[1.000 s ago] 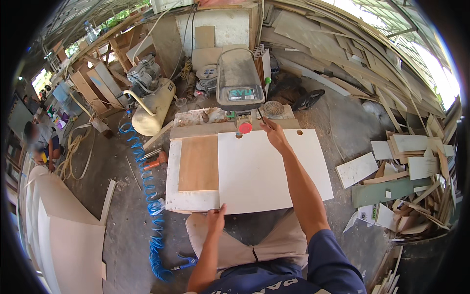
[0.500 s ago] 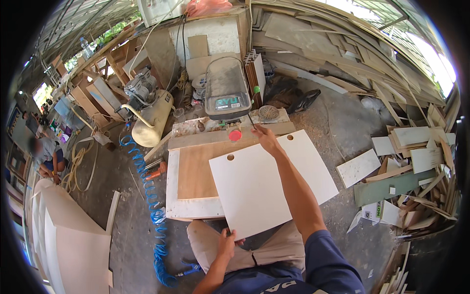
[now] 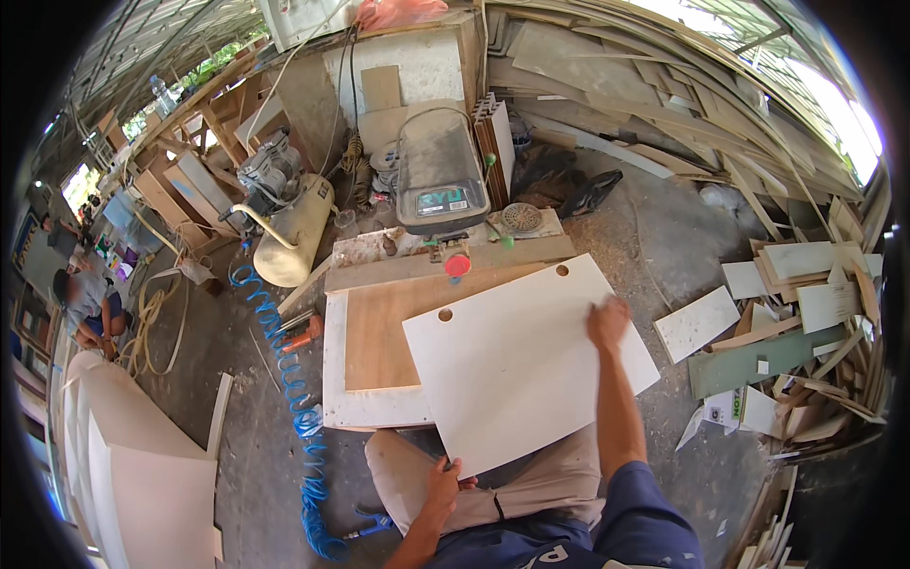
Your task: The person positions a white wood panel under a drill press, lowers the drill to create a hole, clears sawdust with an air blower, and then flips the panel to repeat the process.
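A white rectangular panel (image 3: 517, 370) with two round holes near its far edge lies tilted across a low wooden bench (image 3: 379, 341), its near corner over my lap. My left hand (image 3: 445, 486) pinches that near-left corner, thumb on top. My right hand (image 3: 608, 324) is over the panel's right part, smeared by motion; whether its fingers grip anything cannot be made out. Just beyond the panel stands a dusty bench machine (image 3: 442, 166) with a dark cover, a red round knob (image 3: 457, 265) and green ball-ended lever handles (image 3: 508, 243).
A cream air compressor (image 3: 296, 232) stands at the far left. A coiled blue hose (image 3: 301, 417) runs along the bench's left side, near an orange tool (image 3: 303, 332). Board offcuts (image 3: 806, 313) pile up at the right. Another person (image 3: 90, 303) crouches at the left.
My right hand has left the machine's lever and moved right and nearer, over the panel. The lever handles have turned. My left hand keeps its hold; the panel has barely shifted.
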`<action>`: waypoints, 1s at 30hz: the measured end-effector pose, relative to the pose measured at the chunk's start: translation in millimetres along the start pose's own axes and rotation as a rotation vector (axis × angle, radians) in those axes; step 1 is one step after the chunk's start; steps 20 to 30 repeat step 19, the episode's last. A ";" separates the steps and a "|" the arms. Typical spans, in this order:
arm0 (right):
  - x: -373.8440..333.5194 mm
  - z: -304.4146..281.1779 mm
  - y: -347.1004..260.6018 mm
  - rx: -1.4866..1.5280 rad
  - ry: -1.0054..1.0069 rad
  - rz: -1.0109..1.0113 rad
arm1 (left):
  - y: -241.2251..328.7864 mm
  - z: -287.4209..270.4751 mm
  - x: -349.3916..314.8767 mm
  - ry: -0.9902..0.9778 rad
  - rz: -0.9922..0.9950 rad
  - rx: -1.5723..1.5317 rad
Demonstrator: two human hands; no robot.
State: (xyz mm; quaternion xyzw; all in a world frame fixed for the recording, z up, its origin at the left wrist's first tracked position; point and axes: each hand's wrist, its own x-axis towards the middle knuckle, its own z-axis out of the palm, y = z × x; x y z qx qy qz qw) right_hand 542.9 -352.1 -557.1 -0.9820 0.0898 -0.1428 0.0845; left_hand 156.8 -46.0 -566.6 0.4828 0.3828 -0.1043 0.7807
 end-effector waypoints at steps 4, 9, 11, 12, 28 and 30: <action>-18.9 -31.4 85.2 0.152 -0.298 0.256 | 3.2 -9.7 -0.3 -0.016 0.013 0.010; -22.0 -63.7 84.1 0.145 -0.335 0.228 | 20.4 -19.9 -18.6 -0.091 0.142 0.101; -27.5 -74.7 87.5 0.146 -0.295 0.197 | 28.5 -24.8 -37.5 -0.118 0.119 0.138; -31.7 -80.9 88.3 0.135 -0.357 0.215 | 33.4 -26.8 -47.9 -0.132 0.108 0.157; -91.9 -140.3 113.5 0.168 -0.462 0.184 | 86.7 -37.9 -156.7 -0.308 -0.099 -0.618; -91.9 -140.3 113.5 0.168 -0.462 0.184 | 86.7 -37.9 -156.7 -0.308 -0.099 -0.618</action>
